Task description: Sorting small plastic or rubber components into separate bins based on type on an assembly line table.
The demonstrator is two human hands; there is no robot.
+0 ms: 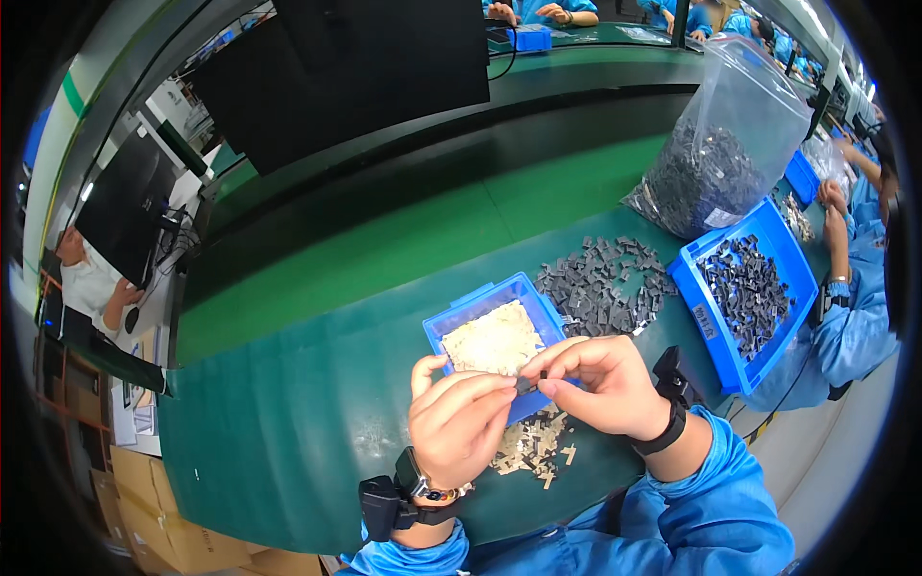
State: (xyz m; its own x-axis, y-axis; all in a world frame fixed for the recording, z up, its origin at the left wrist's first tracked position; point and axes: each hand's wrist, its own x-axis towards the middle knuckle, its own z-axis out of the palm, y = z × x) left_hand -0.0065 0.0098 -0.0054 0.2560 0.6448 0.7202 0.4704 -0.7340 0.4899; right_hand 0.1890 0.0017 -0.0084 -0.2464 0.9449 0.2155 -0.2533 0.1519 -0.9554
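Note:
My left hand [461,422] and my right hand [610,389] meet over the front edge of a small blue bin [444,320]. Between my left fingertips is a small dark grey piece [524,385]. The thumb and forefinger of my right hand pinch a small black part [544,375] right beside it; whether the two touch is too small to tell. The bin holds a heap of pale cream bits [495,339]. Under my hands lies a loose pile of small flat gold-coloured metal pieces [535,445]. Past my right hand spreads a pile of dark grey plastic pieces [605,283].
At the right, a larger blue tray [715,346] holds many dark pieces. Behind it stands a clear plastic bag [711,173] full of similar parts. A large black panel [346,77] rises beyond the green table [288,413]. Co-workers in blue sit at the right and far side.

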